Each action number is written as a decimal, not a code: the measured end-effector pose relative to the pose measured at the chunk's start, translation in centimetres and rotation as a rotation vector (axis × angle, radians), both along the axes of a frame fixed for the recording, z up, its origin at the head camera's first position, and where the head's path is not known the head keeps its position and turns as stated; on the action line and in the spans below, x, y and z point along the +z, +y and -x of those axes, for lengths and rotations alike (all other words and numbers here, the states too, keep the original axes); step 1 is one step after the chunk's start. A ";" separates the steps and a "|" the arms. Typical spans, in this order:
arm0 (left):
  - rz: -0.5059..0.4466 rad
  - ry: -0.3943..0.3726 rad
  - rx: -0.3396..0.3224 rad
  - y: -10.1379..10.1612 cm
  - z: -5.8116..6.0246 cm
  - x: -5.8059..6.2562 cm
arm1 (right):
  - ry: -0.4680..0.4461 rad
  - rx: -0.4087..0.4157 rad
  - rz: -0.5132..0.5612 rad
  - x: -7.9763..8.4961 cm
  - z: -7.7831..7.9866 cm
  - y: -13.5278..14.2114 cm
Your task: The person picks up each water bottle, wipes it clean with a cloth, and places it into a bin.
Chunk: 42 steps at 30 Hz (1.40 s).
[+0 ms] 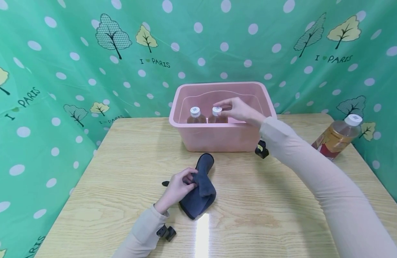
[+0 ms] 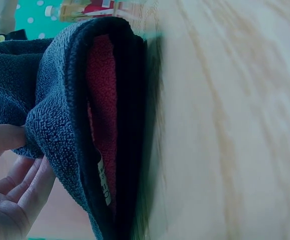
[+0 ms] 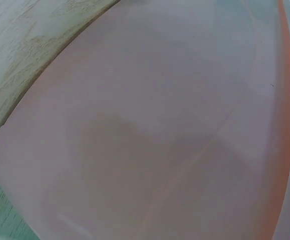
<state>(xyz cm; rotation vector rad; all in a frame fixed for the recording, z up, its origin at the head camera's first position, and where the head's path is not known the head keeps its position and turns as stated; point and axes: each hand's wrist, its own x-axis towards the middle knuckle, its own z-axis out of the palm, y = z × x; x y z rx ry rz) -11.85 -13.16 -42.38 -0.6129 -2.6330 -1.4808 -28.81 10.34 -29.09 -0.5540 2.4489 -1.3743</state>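
One amber-drink bottle (image 1: 215,119) upright in pink plastic bin (image 1: 214,139), bin at middle of table's (image 1: 121,161) far edge. Right hand (image 1: 236,109) has fingers narrow, pinching its white cap (image 1: 216,111); in or out, can't tell. To do well: firm hold on cap and neck, straight vertical path, clear of the neighbouring bottle (image 1: 196,119) just beside it, wrist clear of front rim. Cap-only hold could slip or twist.

Pose: right arm reaches from table's near right corner, wrist over bin's front rim, hand angled down, fingertips to the left. Right wrist view gets bin wall only, no fingers. Left hand (image 1: 177,188) low over table between bin and near edge, thumb and fingers pinching a fold of dark terry cloth (image 1: 198,199); light hold probably enough. Labelled bottle (image 1: 338,136) stands apart, by table's right edge, toward far right corner.
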 end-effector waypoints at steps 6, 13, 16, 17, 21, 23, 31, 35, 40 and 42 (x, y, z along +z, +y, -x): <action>-0.002 -0.009 0.003 0.0 0.0 0.0 | 0.019 -0.012 -0.029 0.2 0.0 0.3; -0.005 -0.019 0.007 -0.1 -0.1 0.1 | 0.021 -0.018 -0.051 0.6 0.1 0.5; -0.005 -0.026 0.009 0.0 -0.1 0.2 | -0.009 -0.024 -0.049 1.0 -0.1 0.8; -0.003 -0.031 0.011 0.0 -0.1 0.2 | -0.010 -0.022 -0.059 1.2 -0.2 0.9; 0.005 -0.062 0.031 0.2 -0.3 0.6 | -0.020 -0.015 -0.064 1.8 -0.7 1.7; 0.003 -0.065 0.031 0.4 -0.6 1.5 | 0.036 0.005 -0.083 2.2 -0.9 2.3; 0.002 -0.062 0.029 1.0 -1.6 4.1 | 0.237 0.006 -0.128 3.5 -1.1 5.3; 0.004 -0.054 0.027 0.9 -1.5 3.9 | 0.274 -0.038 -0.190 4.0 -1.5 7.3; 0.007 -0.049 0.022 0.8 -1.4 3.6 | 0.252 -0.104 -0.249 4.8 -2.3 10.0; 0.008 -0.053 0.023 0.8 -1.3 3.5 | 0.238 -0.130 -0.263 5.1 -2.6 11.1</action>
